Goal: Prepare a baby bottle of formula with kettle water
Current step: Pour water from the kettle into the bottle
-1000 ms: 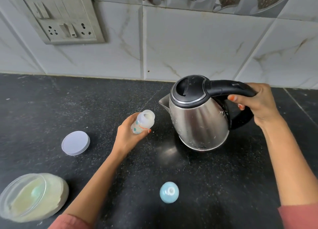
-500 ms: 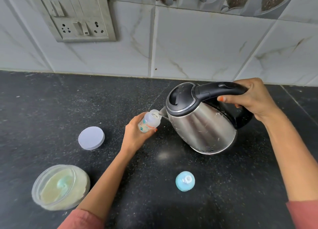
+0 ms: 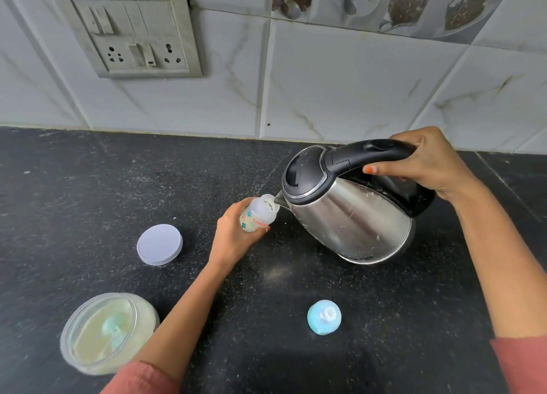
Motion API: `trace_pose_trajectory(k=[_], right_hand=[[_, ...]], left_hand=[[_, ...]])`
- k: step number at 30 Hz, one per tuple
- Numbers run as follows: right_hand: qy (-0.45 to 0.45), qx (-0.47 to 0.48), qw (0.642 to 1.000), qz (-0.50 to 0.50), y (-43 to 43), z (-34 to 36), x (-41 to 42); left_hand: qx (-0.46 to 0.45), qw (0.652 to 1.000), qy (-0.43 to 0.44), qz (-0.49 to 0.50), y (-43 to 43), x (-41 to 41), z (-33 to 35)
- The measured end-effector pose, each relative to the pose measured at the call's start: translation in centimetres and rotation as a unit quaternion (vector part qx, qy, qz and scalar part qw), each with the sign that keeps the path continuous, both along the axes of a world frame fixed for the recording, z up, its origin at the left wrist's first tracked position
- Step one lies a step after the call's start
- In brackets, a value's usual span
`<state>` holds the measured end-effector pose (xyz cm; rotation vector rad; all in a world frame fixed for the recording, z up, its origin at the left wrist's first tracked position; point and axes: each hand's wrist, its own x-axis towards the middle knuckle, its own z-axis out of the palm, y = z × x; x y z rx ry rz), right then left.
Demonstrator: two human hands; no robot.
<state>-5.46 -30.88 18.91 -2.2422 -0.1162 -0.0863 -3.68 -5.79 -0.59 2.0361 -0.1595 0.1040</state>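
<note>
The black tabletop point(image 3: 88, 186) fills the lower frame. Right of centre, the steel kettle point(image 3: 349, 216) tilts to the left. The right hand point(image 3: 429, 166) holds its black handle, fingers point(image 3: 393, 170) curled underneath. At lower left stands the open formula jar point(image 3: 109, 331). At centre, the left hand point(image 3: 233, 240) wraps its fingers point(image 3: 236, 213) round the lower body of the baby bottle point(image 3: 257, 214). The bottle's neck sticks out, its open mouth at the spout. The pale lid point(image 3: 159, 244) lies left of this hand. The blue teat cap point(image 3: 324, 316) lies at lower centre.
</note>
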Motion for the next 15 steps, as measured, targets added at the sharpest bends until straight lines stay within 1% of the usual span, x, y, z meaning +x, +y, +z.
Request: trace_pose_trajectory(k=[5,15], right_hand=[[0.005,-0.026,1.0,0.003,0.12,0.36,0.18],[0.011,-0.033,0.999,-0.011,0.08,0.67,0.28]], left_hand=[[-0.002,1.0,0.0,-0.002,-0.28,0.19,-0.16],[-0.008,1.0,0.007,-0.009,-0.48,0.41,-0.33]])
